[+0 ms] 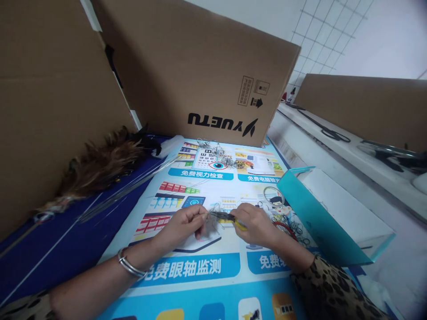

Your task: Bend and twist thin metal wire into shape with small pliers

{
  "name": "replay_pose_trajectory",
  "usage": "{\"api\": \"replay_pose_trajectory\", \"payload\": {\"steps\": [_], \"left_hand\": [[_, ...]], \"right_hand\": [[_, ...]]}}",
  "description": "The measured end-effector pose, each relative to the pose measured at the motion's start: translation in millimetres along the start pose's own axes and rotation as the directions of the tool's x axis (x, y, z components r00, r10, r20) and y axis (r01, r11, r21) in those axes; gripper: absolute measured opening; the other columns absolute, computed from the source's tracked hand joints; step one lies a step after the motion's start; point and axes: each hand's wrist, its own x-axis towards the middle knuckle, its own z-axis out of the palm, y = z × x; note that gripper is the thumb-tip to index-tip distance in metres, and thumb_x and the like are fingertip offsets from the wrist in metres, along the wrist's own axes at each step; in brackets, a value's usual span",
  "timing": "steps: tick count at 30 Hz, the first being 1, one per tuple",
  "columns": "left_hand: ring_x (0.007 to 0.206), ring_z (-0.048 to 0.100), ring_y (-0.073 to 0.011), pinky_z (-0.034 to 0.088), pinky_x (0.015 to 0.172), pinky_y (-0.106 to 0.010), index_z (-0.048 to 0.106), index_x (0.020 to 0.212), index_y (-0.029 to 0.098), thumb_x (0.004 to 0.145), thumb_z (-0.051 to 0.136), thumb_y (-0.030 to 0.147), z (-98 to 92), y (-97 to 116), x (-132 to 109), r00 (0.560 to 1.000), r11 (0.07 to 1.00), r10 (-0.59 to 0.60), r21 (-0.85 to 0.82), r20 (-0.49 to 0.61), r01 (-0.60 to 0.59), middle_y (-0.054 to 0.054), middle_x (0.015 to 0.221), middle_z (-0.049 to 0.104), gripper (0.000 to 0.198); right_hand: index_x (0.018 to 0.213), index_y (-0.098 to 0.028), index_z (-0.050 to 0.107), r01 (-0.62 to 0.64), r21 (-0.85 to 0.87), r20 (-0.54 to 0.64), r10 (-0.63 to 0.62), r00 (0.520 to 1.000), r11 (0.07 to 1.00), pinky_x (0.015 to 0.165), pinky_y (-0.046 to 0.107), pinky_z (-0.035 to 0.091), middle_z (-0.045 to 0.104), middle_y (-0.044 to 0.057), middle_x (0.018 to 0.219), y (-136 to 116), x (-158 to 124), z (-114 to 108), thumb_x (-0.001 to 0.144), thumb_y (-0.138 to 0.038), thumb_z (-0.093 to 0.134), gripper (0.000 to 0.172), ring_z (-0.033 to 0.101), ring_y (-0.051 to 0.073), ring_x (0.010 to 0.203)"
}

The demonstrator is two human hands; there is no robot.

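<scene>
Brown cardboard panel (187, 66) stands upright beyond the pliers (223, 216), at the back of the desk (187, 291), whose covering shows blue and white printed pictures. These pliers have dark jaws and a yellow handle, and the fingers of the right hand (256, 224) are wrapped around this handle. Just left of the pliers is the left hand (187, 223); its fingers are pressed together, pinching a thin tangled wire piece (216, 207), which lies at the tip of the pliers. Several small wire bundles (227, 161) rest beyond the pliers, near the panel. To the right of the pliers there are wire rings (296, 226), then an open teal box (308, 218). Far left of the pliers lie brown feathers (100, 162).
</scene>
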Motion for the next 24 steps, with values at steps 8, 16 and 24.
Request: {"api": "replay_pose_trajectory", "payload": {"steps": [8, 16, 24], "left_hand": [[0.057, 0.058, -0.0119, 0.044, 0.059, -0.025, 0.055, 0.081, 0.017, 0.088, 0.043, 0.025, 0.3, 8.8, -3.9, 0.969, 0.917, 0.207, 0.371, -0.139, -0.143, 0.002, 0.064, 0.061, 0.016], [0.072, 0.063, -0.0153, 0.047, 0.066, -0.026, 0.061, 0.095, 0.015, 0.086, 0.048, 0.018, -1.1, -0.1, -8.7, 0.837, 0.645, 0.546, 0.659, -0.042, -0.387, -0.004, 0.078, 0.069, 0.016], [0.078, 0.066, -0.0178, 0.051, 0.068, -0.027, 0.063, 0.097, 0.014, 0.085, 0.05, 0.017, -0.9, -2.4, -8.4, 0.803, 0.604, 0.594, 0.68, -0.037, -0.415, -0.008, 0.085, 0.071, 0.017]], "right_hand": [[0.106, -0.019, 0.054, -0.07, 0.003, -0.163, 0.069, 0.984, 0.998, 0.079, 0.034, 0.047, 0.059, 0.009, 0.095, 3.1, -1.9, -1.0, 0.077, -0.021, 0.053, 0.03, 0.054, 0.021, 0.092], [0.105, -0.018, 0.054, -0.024, -0.012, -0.194, 0.021, 0.981, 1.0, 0.076, 0.033, 0.048, 0.059, 0.008, 0.091, -10.3, -2.5, -6.9, 0.078, -0.019, 0.051, 0.027, 0.054, 0.02, 0.089], [0.104, -0.013, 0.055, 0.016, -0.162, -0.113, -0.035, 0.993, 0.987, 0.073, 0.034, 0.046, 0.058, 0.009, 0.09, -14.3, -9.0, -12.5, 0.077, -0.017, 0.051, 0.027, 0.052, 0.021, 0.087]]}}
